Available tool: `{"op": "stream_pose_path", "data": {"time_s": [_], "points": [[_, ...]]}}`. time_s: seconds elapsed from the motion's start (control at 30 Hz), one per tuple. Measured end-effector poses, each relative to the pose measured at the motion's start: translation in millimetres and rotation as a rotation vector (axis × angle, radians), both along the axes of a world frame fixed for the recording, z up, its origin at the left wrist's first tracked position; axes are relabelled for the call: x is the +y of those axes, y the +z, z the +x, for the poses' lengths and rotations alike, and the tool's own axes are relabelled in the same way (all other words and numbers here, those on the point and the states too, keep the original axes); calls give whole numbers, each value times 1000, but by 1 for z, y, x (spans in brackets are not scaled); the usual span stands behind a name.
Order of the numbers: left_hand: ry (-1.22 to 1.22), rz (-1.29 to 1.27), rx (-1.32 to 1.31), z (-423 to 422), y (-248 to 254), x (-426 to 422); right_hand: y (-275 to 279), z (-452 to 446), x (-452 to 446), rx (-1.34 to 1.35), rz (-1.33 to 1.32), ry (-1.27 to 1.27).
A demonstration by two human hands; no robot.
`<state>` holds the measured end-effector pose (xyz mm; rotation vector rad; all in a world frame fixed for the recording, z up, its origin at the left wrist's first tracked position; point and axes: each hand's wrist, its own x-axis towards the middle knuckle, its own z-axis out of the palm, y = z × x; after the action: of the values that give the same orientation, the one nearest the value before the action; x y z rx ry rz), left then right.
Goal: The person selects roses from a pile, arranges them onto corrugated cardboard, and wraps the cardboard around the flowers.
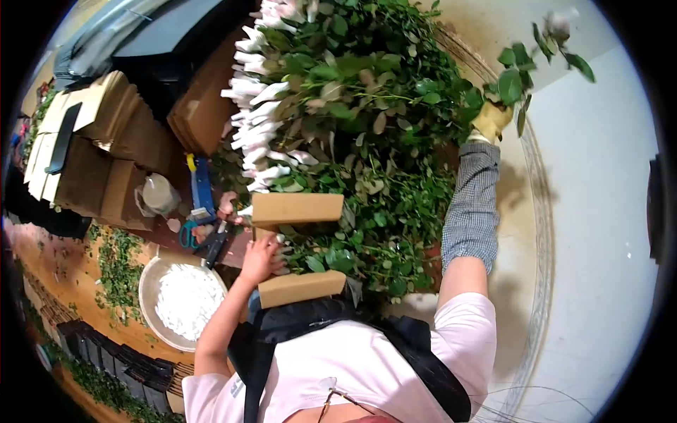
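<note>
My right hand, in a yellow glove with a checked sleeve above it, is closed on a leafy rose stem at the upper right. That stem's pale bloom is blurred. My bare left hand lies between two cardboard pieces, fingers slightly spread at the near end of the row of flower heads. What lies under its fingertips is partly hidden. In front of me spreads a thick pile of leafy rose stems, their heads in white sleeves lined up on the left.
A round basin of small white sleeves stands left of my left arm. Near it are teal-handled scissors, a black-handled tool, a blue tool and a white tape roll. Cardboard boxes stand beyond. Leaves litter the floor.
</note>
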<state>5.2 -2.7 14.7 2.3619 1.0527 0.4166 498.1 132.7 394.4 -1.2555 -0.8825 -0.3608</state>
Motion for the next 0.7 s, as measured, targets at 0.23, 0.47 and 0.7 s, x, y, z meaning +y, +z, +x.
{"op": "stream_pose_path", "data": {"time_s": [0.23, 0.47, 0.7], "points": [[-19, -12, -24, 5, 11, 2, -164, -124, 27, -498, -751, -183], [-26, 1, 64, 2, -5, 2, -301, -114, 54, -692, -736, -303], [-12, -11, 5, -1, -8, 2, -268, -108, 30, -728, -808, -119]]}}
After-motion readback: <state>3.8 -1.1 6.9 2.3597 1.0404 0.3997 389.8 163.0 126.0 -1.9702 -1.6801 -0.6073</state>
